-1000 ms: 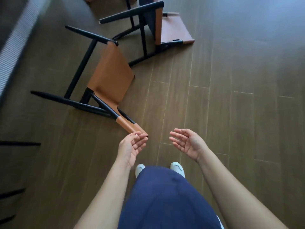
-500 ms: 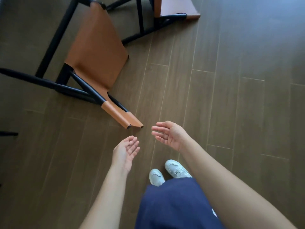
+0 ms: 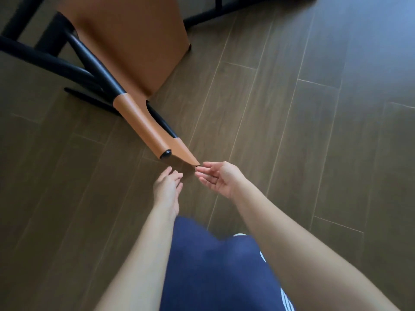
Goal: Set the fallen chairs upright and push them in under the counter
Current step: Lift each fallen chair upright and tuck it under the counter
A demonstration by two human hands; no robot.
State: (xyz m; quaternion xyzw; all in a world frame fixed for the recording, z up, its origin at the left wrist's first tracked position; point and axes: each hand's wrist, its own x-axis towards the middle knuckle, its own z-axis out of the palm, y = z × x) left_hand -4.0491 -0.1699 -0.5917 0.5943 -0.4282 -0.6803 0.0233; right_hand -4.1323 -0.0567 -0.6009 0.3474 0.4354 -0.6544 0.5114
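A fallen chair [image 3: 132, 41] with a tan leather seat and black metal frame lies on its side across the upper left of the floor. Its leather-wrapped backrest [image 3: 146, 129] points down toward me and ends in a corner near the middle of the view. My left hand [image 3: 167, 187] is open, fingers stretched out just below that backrest end, not touching it. My right hand [image 3: 219, 178] is open, palm up, its fingertips right at the backrest's lower corner. Contact there is unclear.
Black legs of a second chair [image 3: 208, 15] cross the top edge. Dark wood-plank floor [image 3: 314, 131] stretches to the right and below. My navy-clad legs [image 3: 213, 265] fill the bottom middle.
The view has closed in on the chair, which now looms larger. Both hands have reached forward to the backrest end. The second chair has mostly slid out of the top.
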